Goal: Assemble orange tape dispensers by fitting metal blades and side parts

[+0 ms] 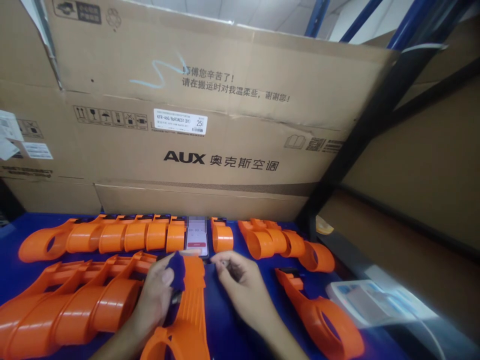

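Cardboard panel, brown, printed “AUX” (225, 110), stands behind one lit phone (197, 235).
Nearer than the phone, left hand (157, 287) grips one orange ribbed plastic piece (193, 305); right hand (243, 285) curls, pinch unclear. Six orange ringed parts (113, 237) line its left.

Dim, soft overhead light, hazy glare at lower right, slanted edges, slight blur.

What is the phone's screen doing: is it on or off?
On: the phone's screen is lit, showing digits and a red bar.
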Tool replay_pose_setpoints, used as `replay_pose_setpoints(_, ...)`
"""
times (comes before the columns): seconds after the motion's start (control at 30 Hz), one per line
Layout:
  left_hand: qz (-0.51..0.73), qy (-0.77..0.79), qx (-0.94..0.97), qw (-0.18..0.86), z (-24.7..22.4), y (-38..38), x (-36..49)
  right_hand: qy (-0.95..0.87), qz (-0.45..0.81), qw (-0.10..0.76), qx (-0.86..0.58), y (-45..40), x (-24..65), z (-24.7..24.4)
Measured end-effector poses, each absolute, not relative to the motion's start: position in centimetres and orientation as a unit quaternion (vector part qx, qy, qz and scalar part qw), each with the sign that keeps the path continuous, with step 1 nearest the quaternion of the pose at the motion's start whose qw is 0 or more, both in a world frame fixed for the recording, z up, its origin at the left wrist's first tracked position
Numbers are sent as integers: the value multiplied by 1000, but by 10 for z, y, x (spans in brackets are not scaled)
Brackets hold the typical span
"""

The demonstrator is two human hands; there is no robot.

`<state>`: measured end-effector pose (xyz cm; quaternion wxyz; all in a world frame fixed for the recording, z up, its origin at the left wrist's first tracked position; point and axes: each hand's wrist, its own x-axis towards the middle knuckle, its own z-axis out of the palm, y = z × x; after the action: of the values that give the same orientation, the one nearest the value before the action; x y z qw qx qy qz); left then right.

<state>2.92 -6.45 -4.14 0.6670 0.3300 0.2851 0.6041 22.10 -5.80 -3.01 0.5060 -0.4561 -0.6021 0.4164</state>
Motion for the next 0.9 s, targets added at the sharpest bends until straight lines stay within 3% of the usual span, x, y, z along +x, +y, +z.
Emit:
replay_pose_setpoints(0.3, 597, 312, 366, 642, -37, -65, 36, -488, 477, 597, -422, -55, 225, -21)
replay_pose_setpoints(0.6, 582, 308, 276, 700, -39, -67, 41, -463, 610, 515, -384, -56, 224, -42)
replay_pose_setpoints(0.9, 584, 320, 288, 688, -28, -70, 44, -435, 536, 578, -435, -65, 220, -44)
